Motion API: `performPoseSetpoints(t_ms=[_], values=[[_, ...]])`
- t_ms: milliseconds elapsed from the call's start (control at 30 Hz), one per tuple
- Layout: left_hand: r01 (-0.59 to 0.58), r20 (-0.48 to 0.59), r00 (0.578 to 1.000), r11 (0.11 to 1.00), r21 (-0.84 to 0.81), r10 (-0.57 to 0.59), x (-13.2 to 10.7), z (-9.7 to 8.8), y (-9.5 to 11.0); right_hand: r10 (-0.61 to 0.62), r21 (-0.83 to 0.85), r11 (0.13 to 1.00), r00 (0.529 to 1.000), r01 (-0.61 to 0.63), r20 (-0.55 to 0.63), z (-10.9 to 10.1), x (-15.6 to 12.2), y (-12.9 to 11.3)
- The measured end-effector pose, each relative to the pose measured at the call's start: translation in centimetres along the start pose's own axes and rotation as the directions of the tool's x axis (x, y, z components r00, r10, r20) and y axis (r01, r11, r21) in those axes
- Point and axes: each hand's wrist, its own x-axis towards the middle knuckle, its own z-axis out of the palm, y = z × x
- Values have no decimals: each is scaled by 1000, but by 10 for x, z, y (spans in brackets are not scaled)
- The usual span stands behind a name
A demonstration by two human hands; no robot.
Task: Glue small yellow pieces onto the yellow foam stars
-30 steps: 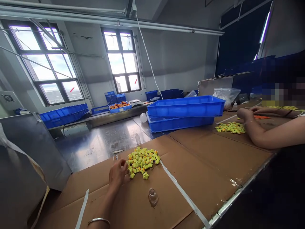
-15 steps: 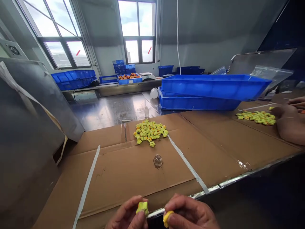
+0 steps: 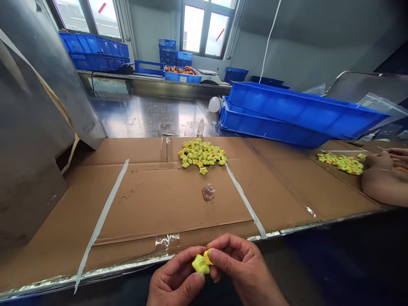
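My left hand pinches a small yellow-green star-shaped piece between thumb and fingers, just off the table's front edge. Pressed against that star's upper right side is a small orange-yellow piece, which my right hand grips between thumb and forefinger. Farther back on the cardboard lies a pile of similar yellow-green stars, some with orange spots. One single star sits at the pile's near side. Between the pile and my hands stands a small clear cup with dark smears around it.
Cardboard with pale tape strips covers the table. Stacked blue crates stand at back right, near a small clear bottle. At right, another person's arm rests beside more stars. A metal panel rises on the left.
My hands have come together, so the orange-yellow piece now touches the star; before, they were apart. The camera view has tilted downward.
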Motion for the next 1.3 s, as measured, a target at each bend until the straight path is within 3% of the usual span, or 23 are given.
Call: performPoseSetpoints(t_ms=[367,667,1033,1233,1300], values=[[69,-50,996,986,-149,-78,2,3,-6,3,-19,1000,1000,-3,-12,-3,1,-5],[171,-52,981,961,-219,-186,2,2,-9,-23,-41,999,998,25,54,-6,1,-6],[2,-96,995,990,-142,-16,2,2,-10,-30,-72,997,999,33,38,-11,5,-7],[-169,-148,974,985,25,171,-3,10,-14,-2,-63,998,998,6,64,-7,2,-6],[-183,-178,966,983,30,186,-5,14,-14,-8,-66,998,998,12,67,-6,2,-6]])
